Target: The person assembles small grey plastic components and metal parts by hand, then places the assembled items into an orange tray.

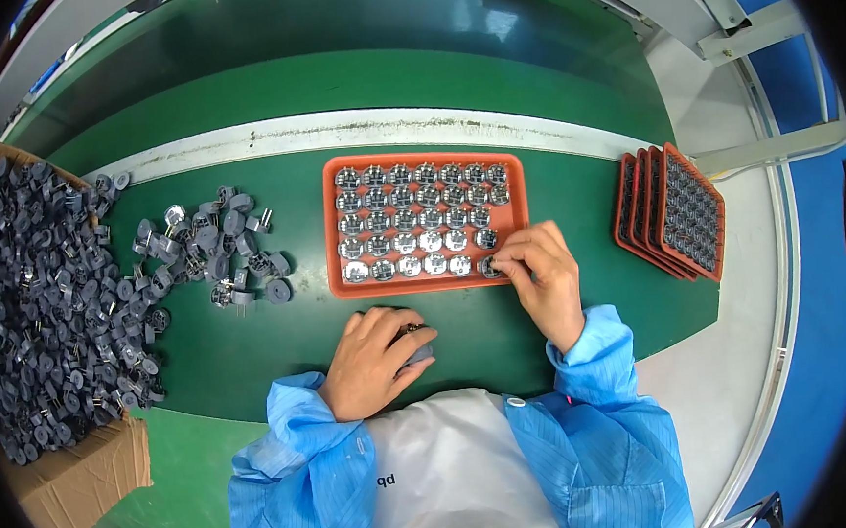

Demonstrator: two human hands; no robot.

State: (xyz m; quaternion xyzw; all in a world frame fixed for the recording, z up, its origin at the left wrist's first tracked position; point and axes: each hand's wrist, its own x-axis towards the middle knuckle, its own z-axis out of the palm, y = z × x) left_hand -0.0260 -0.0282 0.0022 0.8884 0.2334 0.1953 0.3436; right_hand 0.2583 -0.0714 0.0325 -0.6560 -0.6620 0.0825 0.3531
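An orange-red tray (330,231) lies before me, with small round parts set in rows, their silvery metal faces up. At its near right corner, the thumb and fingers of my right hand (541,273) are closed on one such round part (488,267), which sits at the end of the nearest row. My left hand (376,361) is curled over the green table just in front of the tray. Between its thumb and fingers is a round grey part (419,351), largely covered by the fingers.
On the left stands a cardboard box (104,473) heaped with grey round parts. A loose pile of the same parts (210,240), some with metal pins, lies between box and tray. Several filled trays (691,211) lean together at the right. A white strip (354,124) crosses the table behind.
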